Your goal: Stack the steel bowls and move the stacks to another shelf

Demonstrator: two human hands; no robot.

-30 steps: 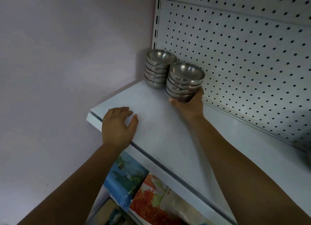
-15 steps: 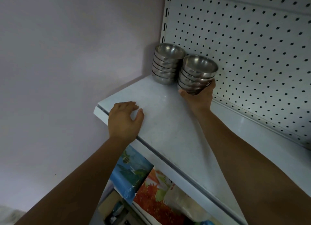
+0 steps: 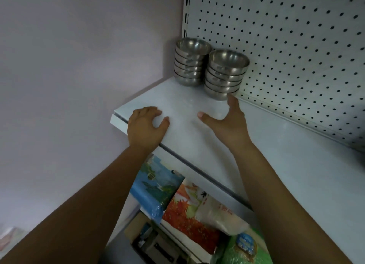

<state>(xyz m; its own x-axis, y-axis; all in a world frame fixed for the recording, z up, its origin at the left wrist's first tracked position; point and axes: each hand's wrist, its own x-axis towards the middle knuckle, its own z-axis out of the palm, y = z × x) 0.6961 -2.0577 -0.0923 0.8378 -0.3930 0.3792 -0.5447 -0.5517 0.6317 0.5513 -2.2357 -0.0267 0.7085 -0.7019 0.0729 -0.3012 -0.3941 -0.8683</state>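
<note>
A: Head cam: where're your stacks?

B: Back corner of the shelf [image 3: 197, 145] — left stack [image 3: 189, 62] and right stack [image 3: 225, 74] side by side. Your right hand [image 3: 227, 123] is spread, holding nothing, a fingertip at the right stack's base; left hand [image 3: 146, 127] rests loose on the shelf edge. Draw back straight — don't clip the bottom bowl.

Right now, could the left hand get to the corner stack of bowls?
Probably yes. Only bare shelf lies between the left hand, at the front edge, and the corner stack. The other stack and the open right hand are both off to the right, clear of that path.
</note>
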